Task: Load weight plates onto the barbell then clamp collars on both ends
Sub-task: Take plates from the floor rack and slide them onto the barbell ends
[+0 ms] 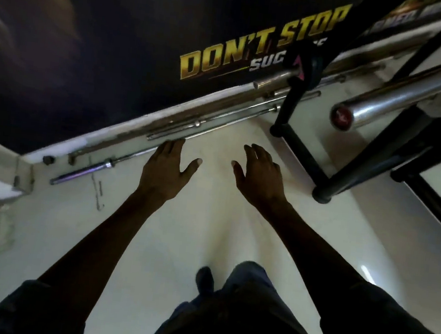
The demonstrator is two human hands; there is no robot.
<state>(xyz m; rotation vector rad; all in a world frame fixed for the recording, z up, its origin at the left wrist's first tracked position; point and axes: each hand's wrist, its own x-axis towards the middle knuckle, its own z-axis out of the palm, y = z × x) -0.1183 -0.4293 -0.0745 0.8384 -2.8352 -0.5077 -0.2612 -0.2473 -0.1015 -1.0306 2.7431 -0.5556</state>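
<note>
Both hands reach forward over the pale glossy tiled floor [194,218], empty: the left hand [168,165] and the right hand [261,175] each have fingers spread and grip nothing. Beyond the hands, the dark wall banner with gold "DON'T STOP" lettering [254,52] rises from the floor's edge. Right of the banner, the thick chrome barbell sleeve with a red end cap [386,103] rests on the black tubular steel rack [374,159]. Several thin chrome bars [208,123] lie along the banner's foot.
</note>
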